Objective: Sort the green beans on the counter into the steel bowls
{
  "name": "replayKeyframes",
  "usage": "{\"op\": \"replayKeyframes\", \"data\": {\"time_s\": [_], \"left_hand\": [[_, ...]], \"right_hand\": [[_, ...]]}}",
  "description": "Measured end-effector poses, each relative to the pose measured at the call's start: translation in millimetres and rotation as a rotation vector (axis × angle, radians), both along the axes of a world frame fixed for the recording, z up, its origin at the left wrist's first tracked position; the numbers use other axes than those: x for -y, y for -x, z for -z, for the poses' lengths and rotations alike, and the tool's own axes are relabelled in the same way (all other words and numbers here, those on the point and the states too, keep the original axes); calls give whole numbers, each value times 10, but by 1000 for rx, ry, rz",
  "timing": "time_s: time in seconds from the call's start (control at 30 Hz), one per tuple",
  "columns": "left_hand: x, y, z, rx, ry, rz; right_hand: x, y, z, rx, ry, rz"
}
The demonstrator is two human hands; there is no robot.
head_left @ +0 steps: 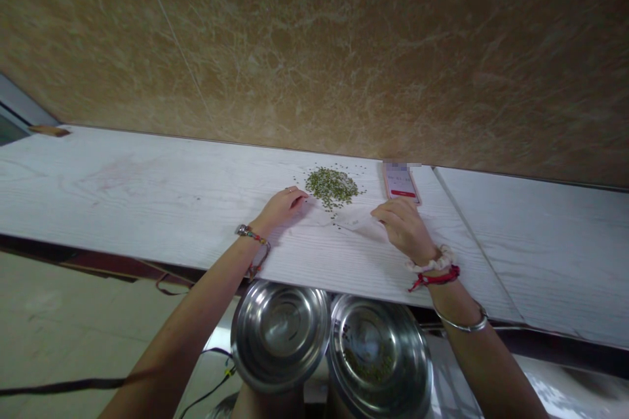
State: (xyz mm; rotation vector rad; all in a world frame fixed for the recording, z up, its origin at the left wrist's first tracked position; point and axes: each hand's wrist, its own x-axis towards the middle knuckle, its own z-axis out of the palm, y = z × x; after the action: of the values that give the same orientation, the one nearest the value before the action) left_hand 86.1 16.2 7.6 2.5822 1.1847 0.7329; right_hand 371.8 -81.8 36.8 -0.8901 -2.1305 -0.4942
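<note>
A loose pile of small green beans (pixel 331 187) lies on the white wood-grain ledge, with single ones scattered round it. My left hand (pixel 285 207) rests at the pile's lower left, fingers curled together; whatever may be in them is hidden. On the right, my right hand (pixel 403 228) pinches the end of a thin, see-through strip (pixel 351 222), which reaches left along the near side of the pile. Just beyond my right hand lies a phone (pixel 401 183) with its screen lit.
Two steel bowls sit below the ledge's front edge, near my legs. The left bowl (pixel 281 334) looks bare inside; the right bowl (pixel 417 366) holds some green beans. A marbled brown wall (pixel 314 52) rises behind the ledge (pixel 147 196). Cables (pixel 216 376) hang at lower left.
</note>
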Motion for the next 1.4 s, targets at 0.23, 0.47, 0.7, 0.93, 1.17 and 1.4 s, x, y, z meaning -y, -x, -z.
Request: {"op": "replayKeyframes", "data": {"time_s": [0.23,0.47,0.7,0.93,1.17,1.4], "left_hand": [[-1,-2,-4,4,13,-7],[5,-7,-8,-1,19,-9],[16,-22,-25,-15,18,-21],[14,-18,-12,-1,26,-14],[16,-22,-28,-18,37,-23],[14,-22,-21,-4,35,-13]], "right_hand": [[16,-60,-58,-68,-29,0],[58,-213,-118,-70,-17,6],[84,-218,-114,12,90,-29],[55,-250,-94,-25,17,38],[76,-181,-118,-15,65,-18],[74,-153,-81,-12,83,-20]]}}
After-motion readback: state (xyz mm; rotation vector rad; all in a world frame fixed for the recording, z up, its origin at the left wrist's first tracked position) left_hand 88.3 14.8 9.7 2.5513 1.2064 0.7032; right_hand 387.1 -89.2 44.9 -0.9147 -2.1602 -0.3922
